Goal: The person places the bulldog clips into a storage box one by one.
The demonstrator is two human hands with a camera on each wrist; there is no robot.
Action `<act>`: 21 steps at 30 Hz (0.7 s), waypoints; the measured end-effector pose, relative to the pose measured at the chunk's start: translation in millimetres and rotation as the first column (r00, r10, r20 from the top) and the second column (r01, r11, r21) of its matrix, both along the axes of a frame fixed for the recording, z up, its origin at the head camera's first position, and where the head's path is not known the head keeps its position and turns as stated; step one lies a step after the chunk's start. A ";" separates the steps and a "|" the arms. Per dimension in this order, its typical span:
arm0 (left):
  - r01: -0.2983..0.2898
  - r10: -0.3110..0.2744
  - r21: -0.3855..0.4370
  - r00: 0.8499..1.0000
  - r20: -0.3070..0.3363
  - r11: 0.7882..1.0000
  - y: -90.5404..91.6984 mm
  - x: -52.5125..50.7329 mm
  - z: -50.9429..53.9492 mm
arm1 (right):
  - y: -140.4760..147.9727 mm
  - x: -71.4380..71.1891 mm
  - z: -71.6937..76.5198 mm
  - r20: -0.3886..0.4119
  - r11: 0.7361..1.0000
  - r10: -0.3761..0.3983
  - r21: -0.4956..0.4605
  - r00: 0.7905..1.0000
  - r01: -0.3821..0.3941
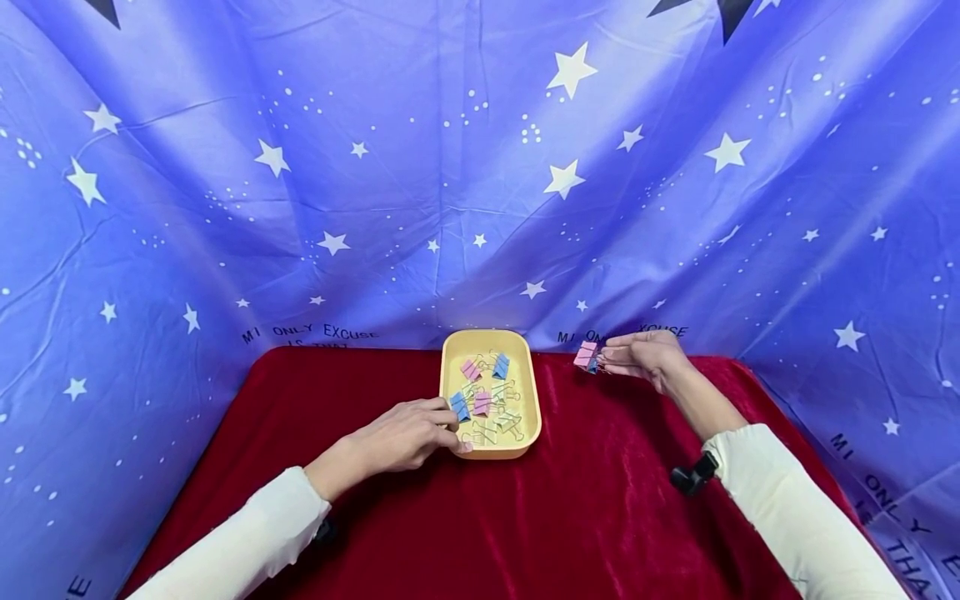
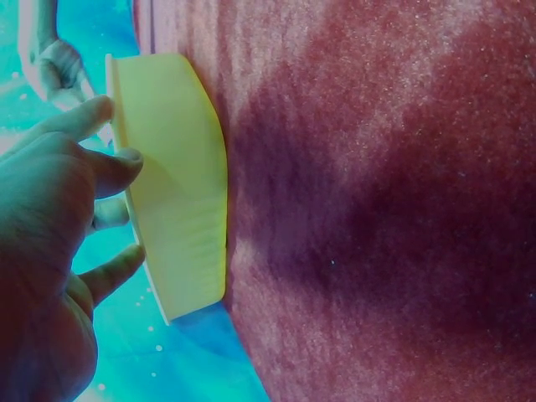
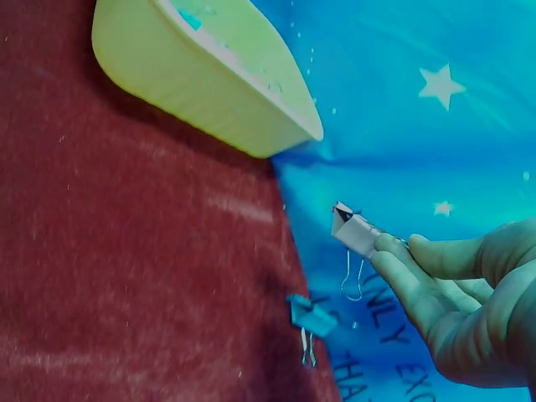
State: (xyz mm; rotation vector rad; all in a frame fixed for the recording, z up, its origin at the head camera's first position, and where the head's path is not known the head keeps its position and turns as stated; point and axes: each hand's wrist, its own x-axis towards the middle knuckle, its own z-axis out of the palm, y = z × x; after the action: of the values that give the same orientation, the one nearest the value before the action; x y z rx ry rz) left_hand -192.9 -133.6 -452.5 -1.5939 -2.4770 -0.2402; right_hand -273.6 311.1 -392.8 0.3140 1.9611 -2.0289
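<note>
Out at the far right of the table, my right hand (image 1: 641,357) pinches a pink binder clip (image 1: 586,356) between thumb and fingers. One wire handle of that clip hangs down in the right wrist view. Below it, by the table edge, is a blue binder clip (image 3: 312,316), partly hidden in the head view; whether it touches the cloth I cannot tell. A yellow tray (image 1: 534,400) holds several binder clips, among them a pink clip (image 1: 482,404) and a blue clip (image 1: 500,367). My left hand (image 1: 401,435) holds the tray's left rim, fingertips against the edge.
Red velvet cloth (image 1: 592,517) covers the table. A blue curtain with stars (image 1: 450,167) rises right behind the far edge and along both sides. A black wrist camera (image 1: 693,475) sits at my right cuff.
</note>
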 end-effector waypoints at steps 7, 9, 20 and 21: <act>0.006 -0.006 0.001 1.000 -0.009 1.000 0.0 -0.1 0.6 | -26.6 -1.0 7.3 -0.051 0.998 0.042 0.041 0.998 -0.040; 0.006 -0.006 0.003 1.000 -0.008 1.000 0.1 -0.2 0.4 | -34.5 -0.2 10.1 -0.057 0.998 0.048 0.047 0.997 -0.045; 0.007 -0.007 0.003 1.000 -0.004 1.000 0.3 -1.0 -1.7 | -70.8 9.1 16.7 -0.088 0.990 0.093 0.112 0.992 -0.082; 0.009 -0.008 0.005 1.000 -0.004 1.000 0.3 -1.1 -1.7 | -74.0 10.3 17.0 -0.091 0.989 0.096 0.118 0.991 -0.085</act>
State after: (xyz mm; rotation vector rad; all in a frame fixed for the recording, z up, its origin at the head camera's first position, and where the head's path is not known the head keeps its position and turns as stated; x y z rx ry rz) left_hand -194.0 -133.3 -454.2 -1.6018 -2.4654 -0.2435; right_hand -263.3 237.0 -375.8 0.1514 2.1129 -1.9133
